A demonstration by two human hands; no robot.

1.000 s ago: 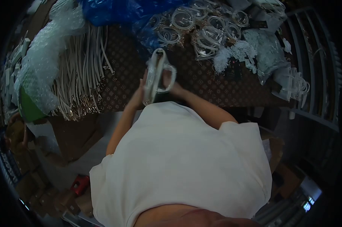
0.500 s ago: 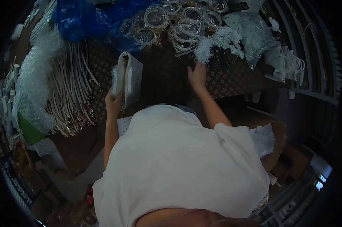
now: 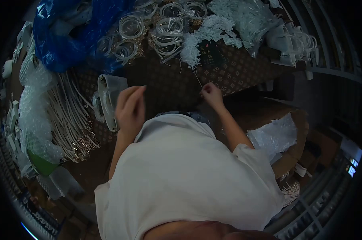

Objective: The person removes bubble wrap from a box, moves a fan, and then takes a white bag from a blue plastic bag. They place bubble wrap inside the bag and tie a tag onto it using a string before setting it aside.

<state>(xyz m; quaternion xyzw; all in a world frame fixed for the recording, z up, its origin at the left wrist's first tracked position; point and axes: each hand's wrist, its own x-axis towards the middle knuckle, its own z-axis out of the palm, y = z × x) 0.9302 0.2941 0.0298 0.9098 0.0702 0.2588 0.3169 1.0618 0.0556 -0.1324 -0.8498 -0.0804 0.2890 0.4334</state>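
Observation:
A white bag [image 3: 109, 98] stands on the patterned brown table [image 3: 239, 76], just left of my left hand [image 3: 131, 108]. That hand is raised with its fingers apart and holds nothing. At the table's front edge, my right hand [image 3: 212, 96] pinches a thin white string [image 3: 198, 78]. The string runs up to a pile of white tagged strings [image 3: 191, 52]. Beside that pile lies a dark green card [image 3: 213, 54] with small writing.
Blue plastic [image 3: 61, 44] lies at the back left, near coiled white straps [image 3: 131, 27]. Long white straps [image 3: 71, 112] and bubble wrap [image 3: 35, 108] cover the left side. A clear bag [image 3: 253, 24] sits at the back right, and an open carton [image 3: 301, 124] stands at the right.
My left hand has let go of the white bag, which now stands farther left in view. My right hand has drawn back from the pile with a string between its fingers.

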